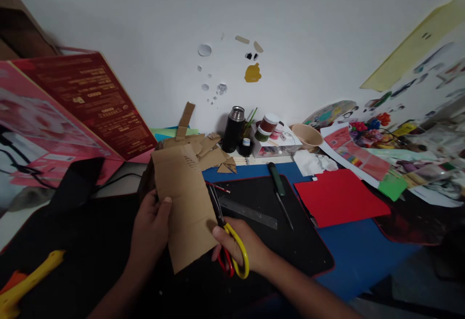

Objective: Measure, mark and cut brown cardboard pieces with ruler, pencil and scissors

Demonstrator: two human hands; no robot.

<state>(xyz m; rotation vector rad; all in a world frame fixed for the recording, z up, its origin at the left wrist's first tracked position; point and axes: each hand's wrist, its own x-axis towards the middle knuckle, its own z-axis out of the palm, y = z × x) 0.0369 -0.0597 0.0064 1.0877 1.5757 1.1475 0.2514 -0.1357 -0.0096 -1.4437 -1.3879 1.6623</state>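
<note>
My left hand [152,227] pinches the left edge of a flat brown cardboard piece [185,207], thumb on its front face, and holds it tilted above the black mat. In my right hand [243,241] is a pair of scissors [240,256] with one yellow and one red handle loop. Their blades point up and away along the cardboard's right edge; whether they touch it I cannot tell. A transparent ruler [249,212] and a thin red pencil [221,187] lie on the mat just beyond the scissors.
Cardboard scraps [212,156] are heaped at the back beside a black thermos [233,130]. A green-handled tool [278,183] lies on the mat, with red paper [341,198] to its right. At the left are a pink box [123,115], a phone [78,183] and a yellow-handled tool [32,280].
</note>
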